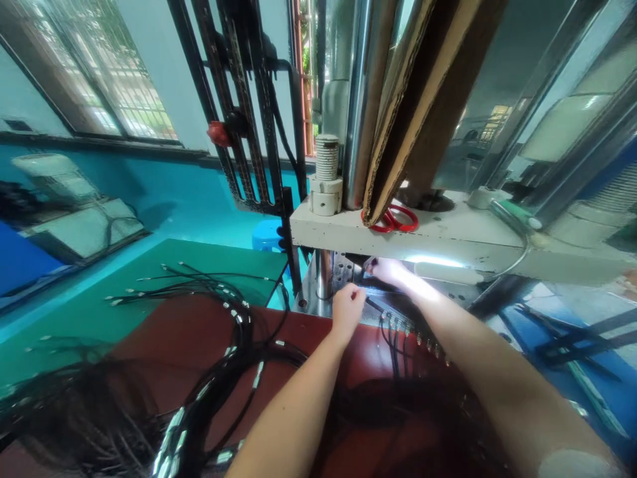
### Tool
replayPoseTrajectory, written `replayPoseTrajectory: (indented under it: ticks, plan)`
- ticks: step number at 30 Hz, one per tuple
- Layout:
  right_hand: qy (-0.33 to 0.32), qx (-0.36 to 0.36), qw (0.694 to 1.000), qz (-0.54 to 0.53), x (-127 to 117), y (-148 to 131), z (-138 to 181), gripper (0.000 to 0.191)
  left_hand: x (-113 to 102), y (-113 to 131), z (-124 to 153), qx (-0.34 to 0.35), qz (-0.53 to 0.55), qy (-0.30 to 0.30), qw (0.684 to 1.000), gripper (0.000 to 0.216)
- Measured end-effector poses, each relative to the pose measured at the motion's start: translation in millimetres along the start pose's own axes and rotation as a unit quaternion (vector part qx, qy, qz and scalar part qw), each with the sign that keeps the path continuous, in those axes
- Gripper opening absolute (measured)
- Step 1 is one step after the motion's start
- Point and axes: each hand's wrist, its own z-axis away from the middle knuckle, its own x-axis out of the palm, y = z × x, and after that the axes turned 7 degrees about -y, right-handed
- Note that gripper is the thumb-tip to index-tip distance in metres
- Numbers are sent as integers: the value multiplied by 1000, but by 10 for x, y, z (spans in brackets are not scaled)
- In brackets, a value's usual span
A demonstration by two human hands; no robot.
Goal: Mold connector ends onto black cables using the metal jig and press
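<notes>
Black cables (392, 321) with bright metal ends run in a row just beside our hands, along the front of a metal bed (309, 299). Our left forearm slants up over the table, its left hand (348, 307) curled into a fist; we cannot tell whether anything sits inside it. Our right arm stretches in from the lower right, the right hand (384, 269) under a pale machine plate (318, 232), brightly lit, fingers bent; its grasp we cannot make out. Beneath us spreads a dark red tabletop (169, 332) bearing a thick cable bundle (196, 405), with a green tabletop (159, 265) beyond. Turquoise covers the lower wall (189, 179), under a barred window (124, 73).
</notes>
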Motion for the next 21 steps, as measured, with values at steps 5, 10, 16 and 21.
replayPoseTrajectory:
  ticks: [5, 10, 16, 21]
  plan:
    - [-64, -99, 992, -33, 162, -97, 377, 5, -139, 183, 127, 48, 21, 123, 991, 30]
    - [-64, -88, 994, -18, 78, 121, 903, 16, -215, 297, 203, 47, 9, 84, 995, 31]
    - [-97, 19, 990, 96, 95, 633, 1772, 24, -176, 316, 162, -40, -24, -162, 986, 34]
    - [-89, 65, 985, 134, 267, 678, 1978, 30, -157, 418, 348, -60, -92, -317, 942, 58]
